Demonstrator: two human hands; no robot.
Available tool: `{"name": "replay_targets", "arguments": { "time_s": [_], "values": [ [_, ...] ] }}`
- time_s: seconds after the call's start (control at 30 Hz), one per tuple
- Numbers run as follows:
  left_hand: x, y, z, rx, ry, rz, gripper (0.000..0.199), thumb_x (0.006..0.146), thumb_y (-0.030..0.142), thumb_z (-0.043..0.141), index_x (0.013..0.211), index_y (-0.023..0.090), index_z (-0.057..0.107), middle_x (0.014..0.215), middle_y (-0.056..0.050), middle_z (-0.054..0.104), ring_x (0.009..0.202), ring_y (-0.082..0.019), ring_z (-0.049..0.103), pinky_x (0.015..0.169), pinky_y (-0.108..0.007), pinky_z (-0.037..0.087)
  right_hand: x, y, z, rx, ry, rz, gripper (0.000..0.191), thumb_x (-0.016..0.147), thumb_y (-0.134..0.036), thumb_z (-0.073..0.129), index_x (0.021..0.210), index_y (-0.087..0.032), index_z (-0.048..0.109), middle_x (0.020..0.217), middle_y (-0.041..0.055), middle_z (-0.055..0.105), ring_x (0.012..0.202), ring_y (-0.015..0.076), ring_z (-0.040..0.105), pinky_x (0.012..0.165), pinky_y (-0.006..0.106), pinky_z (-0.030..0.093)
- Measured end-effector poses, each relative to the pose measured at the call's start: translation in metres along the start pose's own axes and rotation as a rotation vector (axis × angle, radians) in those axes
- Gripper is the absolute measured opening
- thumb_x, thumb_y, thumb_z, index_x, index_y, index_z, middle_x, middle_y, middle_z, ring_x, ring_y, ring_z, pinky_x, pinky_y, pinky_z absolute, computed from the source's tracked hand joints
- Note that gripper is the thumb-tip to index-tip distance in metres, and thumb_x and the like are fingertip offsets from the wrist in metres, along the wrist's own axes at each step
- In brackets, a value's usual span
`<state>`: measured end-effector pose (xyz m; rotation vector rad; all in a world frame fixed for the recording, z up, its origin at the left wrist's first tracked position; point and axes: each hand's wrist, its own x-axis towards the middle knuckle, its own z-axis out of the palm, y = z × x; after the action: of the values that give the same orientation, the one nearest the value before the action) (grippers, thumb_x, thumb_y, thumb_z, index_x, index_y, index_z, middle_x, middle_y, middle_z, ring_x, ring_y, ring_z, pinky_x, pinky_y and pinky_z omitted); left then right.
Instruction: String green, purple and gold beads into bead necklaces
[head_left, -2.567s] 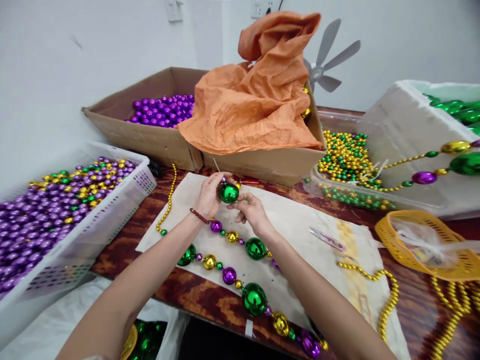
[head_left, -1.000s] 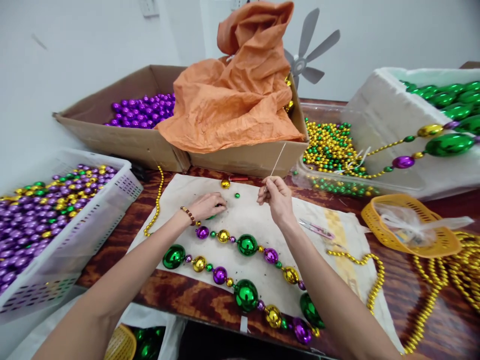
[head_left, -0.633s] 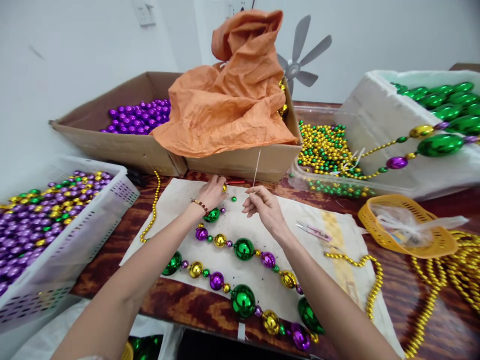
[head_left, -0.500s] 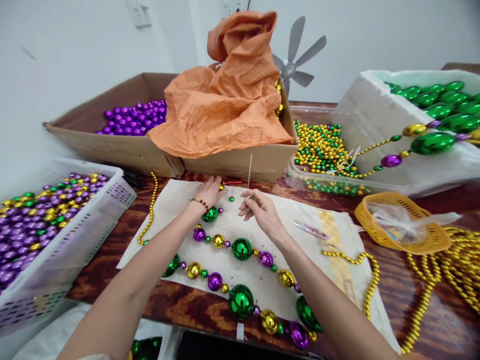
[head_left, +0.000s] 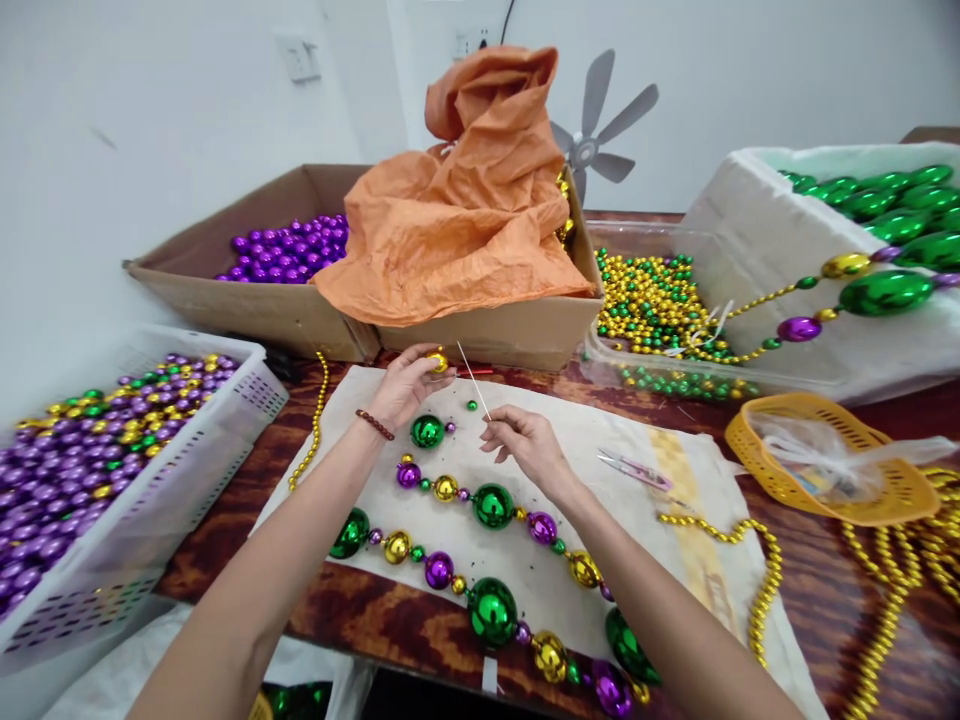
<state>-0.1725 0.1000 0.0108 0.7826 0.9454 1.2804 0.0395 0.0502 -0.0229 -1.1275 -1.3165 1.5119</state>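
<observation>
My left hand point(head_left: 409, 385) pinches a shiny gold bead point(head_left: 437, 361) just above the far edge of the white cloth point(head_left: 592, 440). Between the fingertips of my right hand point(head_left: 525, 440) is a long thin needle point(head_left: 473, 379), its tip slanting up and left toward the bead without touching it. Under my hands lie a large green bead point(head_left: 427, 431), a small purple bead point(head_left: 450, 427) and a small loose green bead point(head_left: 472, 405). A strand of green, purple and gold beads point(head_left: 493, 507) curves across the cloth below them.
On the left stands a white basket of mixed beads point(head_left: 247, 350). Behind are a cardboard box point(head_left: 480, 340) with orange cloth point(head_left: 457, 230) and a clear bin of small beads point(head_left: 652, 300). Thread snips point(head_left: 637, 470), a gold bead string point(head_left: 765, 590) and a yellow basket point(head_left: 832, 500) lie right.
My left hand has risen from the cloth with a gold bead in its fingers. The needle in my right hand has tipped from upright to slanting left.
</observation>
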Motion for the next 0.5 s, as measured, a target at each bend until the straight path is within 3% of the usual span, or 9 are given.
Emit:
{"name": "replay_targets", "arguments": {
  "time_s": [0.23,0.5],
  "values": [
    [-0.004,0.01,0.006,-0.226,0.06,-0.07,0.014,0.087,0.025,0.065,0.099,0.019,0.068,0.082,0.0,0.07,0.073,-0.011,0.068,0.07,-0.025,0.053,-0.006,0.002,0.005,-0.147,-0.084,-0.04,0.024,0.077,-0.036,0.054,0.087,-0.017,0.066,0.068,0.0017,0.07,0.057,0.0167,0.071,0.039,0.018,0.043],
    [-0.008,0.012,0.014,-0.419,0.15,-0.063,0.005,0.087,0.015,0.064,0.083,0.018,0.065,0.079,-0.001,0.071,0.083,-0.014,0.07,0.09,-0.032,0.057,-0.008,0.004,0.01,-0.283,-0.152,-0.104,0.017,0.08,-0.027,0.048,0.081,-0.019,0.063,0.068,0.0003,0.069,0.055,0.015,0.071,0.044,0.019,0.042]
  ]
}}
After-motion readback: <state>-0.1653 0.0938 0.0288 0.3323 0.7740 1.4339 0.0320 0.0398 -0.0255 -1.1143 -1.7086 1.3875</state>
